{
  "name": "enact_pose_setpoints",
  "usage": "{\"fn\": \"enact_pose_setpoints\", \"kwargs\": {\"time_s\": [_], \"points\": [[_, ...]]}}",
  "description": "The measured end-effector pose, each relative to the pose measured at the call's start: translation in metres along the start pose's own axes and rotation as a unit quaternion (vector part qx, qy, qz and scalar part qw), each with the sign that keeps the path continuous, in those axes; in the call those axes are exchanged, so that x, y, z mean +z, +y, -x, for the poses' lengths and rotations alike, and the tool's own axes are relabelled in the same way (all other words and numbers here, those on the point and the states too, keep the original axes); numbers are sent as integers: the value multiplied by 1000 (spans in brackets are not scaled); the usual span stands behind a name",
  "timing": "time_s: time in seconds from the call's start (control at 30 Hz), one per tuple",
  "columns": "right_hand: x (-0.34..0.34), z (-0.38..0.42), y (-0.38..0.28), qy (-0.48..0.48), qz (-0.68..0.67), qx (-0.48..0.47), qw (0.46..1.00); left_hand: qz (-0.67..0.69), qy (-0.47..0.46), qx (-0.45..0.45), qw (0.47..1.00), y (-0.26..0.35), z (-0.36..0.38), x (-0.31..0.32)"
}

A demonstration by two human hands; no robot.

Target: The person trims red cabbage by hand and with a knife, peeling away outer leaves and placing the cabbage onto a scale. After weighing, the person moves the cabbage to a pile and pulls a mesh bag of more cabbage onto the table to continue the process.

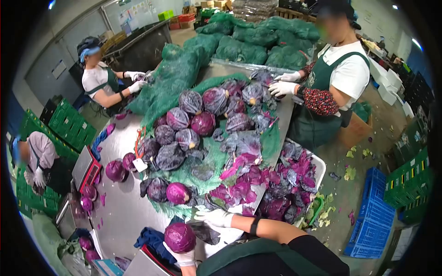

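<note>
At the bottom of the head view, my left hand (pixel 183 258), in a white glove, holds a smooth round red cabbage (pixel 180 237) from below. My right hand (pixel 215 218), also gloved, is just above and to the right of it. Its fingers point left and close on a dark cabbage leaf (pixel 205 232), which hangs below them; part of the grip is hidden. Beyond my hands, several red cabbages (pixel 188 139) with dark outer leaves are heaped on green netting (pixel 207 172). Loose purple leaves (pixel 241 191) lie to the right of the heap.
A white bin (pixel 318 170) full of leaves stands at the table's (pixel 122 202) right edge. One co-worker (pixel 331 78) handles leaves at right; another (pixel 103 78) works at far left. Stuffed green net bags (pixel 241 48) lie at the back. A blue crate (pixel 370 216) is on the floor.
</note>
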State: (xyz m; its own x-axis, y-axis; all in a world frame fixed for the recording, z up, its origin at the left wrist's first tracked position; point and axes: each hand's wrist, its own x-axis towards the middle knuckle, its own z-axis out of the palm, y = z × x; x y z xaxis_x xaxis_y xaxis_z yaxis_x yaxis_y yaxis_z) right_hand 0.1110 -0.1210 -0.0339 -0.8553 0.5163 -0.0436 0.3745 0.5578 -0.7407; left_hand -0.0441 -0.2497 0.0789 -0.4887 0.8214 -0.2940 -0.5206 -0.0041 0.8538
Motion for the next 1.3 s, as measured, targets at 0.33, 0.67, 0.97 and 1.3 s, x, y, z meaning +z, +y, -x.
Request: {"fn": "enact_pose_setpoints", "kwargs": {"time_s": [0.33, 0.67, 0.97, 1.3], "points": [[-167, 225, 91, 278, 163, 272, 907, -82, -130, 6, 988, -27, -18, -31], [-113, 189, -21, 263, -439, 314, 800, -567, -274, 340, 699, -43, -31, 104], [-83, 106, -35, 237, -202, 202, 929, -469, -344, 197, 789, -58, -40, 91], [-76, 96, -25, 222, -172, 166, 945, -438, -322, 119, 831, -68, -45, 72]]}}
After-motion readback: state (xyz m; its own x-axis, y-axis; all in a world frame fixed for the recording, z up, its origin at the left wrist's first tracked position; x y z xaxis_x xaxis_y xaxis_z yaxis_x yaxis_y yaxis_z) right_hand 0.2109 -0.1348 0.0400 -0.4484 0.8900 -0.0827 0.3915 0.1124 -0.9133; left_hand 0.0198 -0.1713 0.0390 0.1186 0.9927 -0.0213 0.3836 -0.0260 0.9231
